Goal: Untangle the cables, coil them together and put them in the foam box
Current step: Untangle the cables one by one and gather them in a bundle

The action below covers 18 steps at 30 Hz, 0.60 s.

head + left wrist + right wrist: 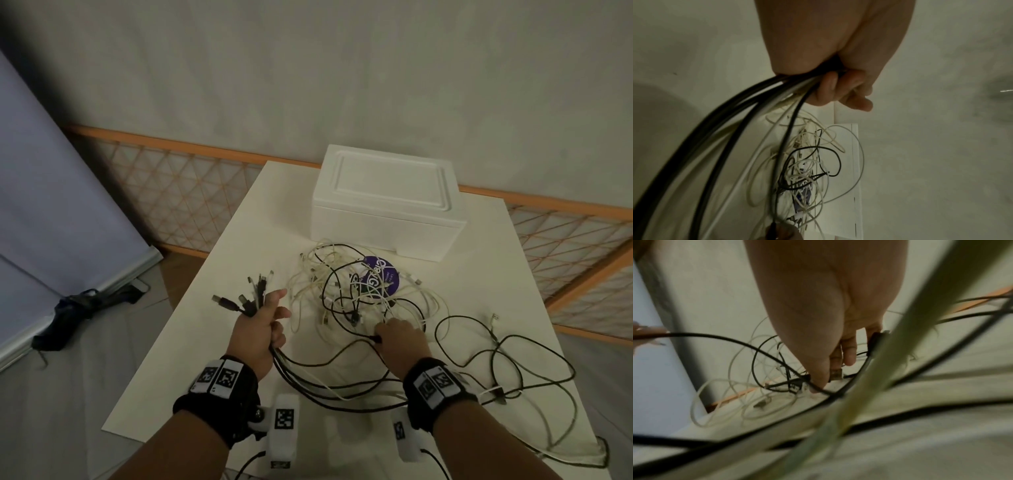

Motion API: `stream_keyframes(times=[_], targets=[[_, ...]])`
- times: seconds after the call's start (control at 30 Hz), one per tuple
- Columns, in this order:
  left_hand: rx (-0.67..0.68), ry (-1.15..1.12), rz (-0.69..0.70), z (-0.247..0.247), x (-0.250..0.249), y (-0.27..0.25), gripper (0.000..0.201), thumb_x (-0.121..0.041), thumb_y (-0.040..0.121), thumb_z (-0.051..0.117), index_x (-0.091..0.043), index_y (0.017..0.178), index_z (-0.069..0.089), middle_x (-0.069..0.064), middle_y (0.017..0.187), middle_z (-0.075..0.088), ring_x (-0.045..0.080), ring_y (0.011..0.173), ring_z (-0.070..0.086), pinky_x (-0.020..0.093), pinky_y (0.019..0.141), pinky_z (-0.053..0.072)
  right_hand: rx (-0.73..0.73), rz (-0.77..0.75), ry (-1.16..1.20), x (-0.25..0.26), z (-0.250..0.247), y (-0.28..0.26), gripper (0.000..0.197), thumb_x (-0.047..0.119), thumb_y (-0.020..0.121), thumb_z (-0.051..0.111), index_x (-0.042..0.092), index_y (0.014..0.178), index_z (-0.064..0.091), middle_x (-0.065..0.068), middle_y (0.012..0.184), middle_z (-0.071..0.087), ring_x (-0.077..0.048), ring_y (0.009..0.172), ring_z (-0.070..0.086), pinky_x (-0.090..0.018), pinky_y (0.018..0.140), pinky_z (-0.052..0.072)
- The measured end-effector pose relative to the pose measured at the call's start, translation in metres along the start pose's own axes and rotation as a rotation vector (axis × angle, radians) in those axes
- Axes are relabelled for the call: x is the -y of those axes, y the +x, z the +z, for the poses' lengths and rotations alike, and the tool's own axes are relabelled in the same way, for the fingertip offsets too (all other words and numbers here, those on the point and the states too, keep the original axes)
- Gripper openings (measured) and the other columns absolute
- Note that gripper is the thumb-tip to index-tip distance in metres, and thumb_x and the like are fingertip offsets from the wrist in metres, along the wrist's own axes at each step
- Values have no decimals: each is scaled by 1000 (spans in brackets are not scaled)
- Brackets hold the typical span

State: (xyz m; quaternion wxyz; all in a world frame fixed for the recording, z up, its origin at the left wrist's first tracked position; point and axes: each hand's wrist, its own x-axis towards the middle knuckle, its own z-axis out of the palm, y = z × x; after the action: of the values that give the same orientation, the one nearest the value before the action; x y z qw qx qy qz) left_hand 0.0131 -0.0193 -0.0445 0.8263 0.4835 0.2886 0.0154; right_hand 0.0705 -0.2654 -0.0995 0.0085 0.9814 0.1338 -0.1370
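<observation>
My left hand (274,318) grips a bundle of black and white cables (777,91); their plugs (246,298) fan out above the fist. The cables sag from that fist in loops across the table's front. A tangle of thin white and black cables (352,291) lies mid-table over a purple disc (383,274). My right hand (394,330) reaches into the tangle's near edge. In the right wrist view its thumb and fingertips (849,353) pinch a USB plug (835,374). The white foam box (387,202) stands behind the tangle with its lid on.
Long black cable loops (513,377) sprawl over the right side of the white table (239,240) to its front right corner. A black strap (85,305) lies on the floor at the left. A wooden lattice rail (178,185) runs behind the table.
</observation>
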Motion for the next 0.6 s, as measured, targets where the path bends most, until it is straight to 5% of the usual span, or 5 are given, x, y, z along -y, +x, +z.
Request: stream_keyframes(times=[0.13, 0.3, 0.4, 0.47, 0.6], targets=[[49, 94, 79, 8, -7, -2, 22, -26, 94, 58, -7, 93, 70, -1, 45, 32, 8, 37, 24, 20, 39, 22, -133, -29, 206, -8, -23, 0, 23, 33, 95, 51, 21, 112, 60, 0, 106, 61, -21, 101, 57, -31, 82, 43], [245, 214, 198, 40, -21, -6, 19, -22, 93, 57, -22, 95, 76, -8, 77, 68, 9, 43, 25, 24, 46, 20, -365, -206, 348, 3, -100, -15, 25, 28, 97, 50, 16, 115, 63, -4, 105, 67, -22, 96, 61, -31, 81, 43], [351, 268, 175, 67, -33, -4, 17, -13, 92, 62, -17, 104, 73, -2, 66, 51, 9, 46, 24, 23, 46, 18, -557, -350, 423, 22, -147, -26, 16, 27, 93, 57, 14, 98, 64, -1, 88, 69, -21, 80, 62, -34, 71, 48], [413, 351, 188, 84, -39, -5, 5, -8, 90, 65, -11, 91, 70, 2, 61, 36, 11, 47, 27, 23, 43, 22, -601, -405, 513, 35, -167, -30, 18, 28, 92, 55, 14, 98, 64, 1, 87, 68, -17, 79, 61, -31, 70, 48], [401, 336, 255, 102, -45, -7, 33, -17, 90, 65, -25, 59, 65, 0, 53, 42, 10, 42, 31, 23, 42, 24, -558, -433, 773, 43, -177, -28, 31, 17, 94, 57, 19, 124, 52, 8, 93, 69, -6, 87, 63, -23, 78, 51]])
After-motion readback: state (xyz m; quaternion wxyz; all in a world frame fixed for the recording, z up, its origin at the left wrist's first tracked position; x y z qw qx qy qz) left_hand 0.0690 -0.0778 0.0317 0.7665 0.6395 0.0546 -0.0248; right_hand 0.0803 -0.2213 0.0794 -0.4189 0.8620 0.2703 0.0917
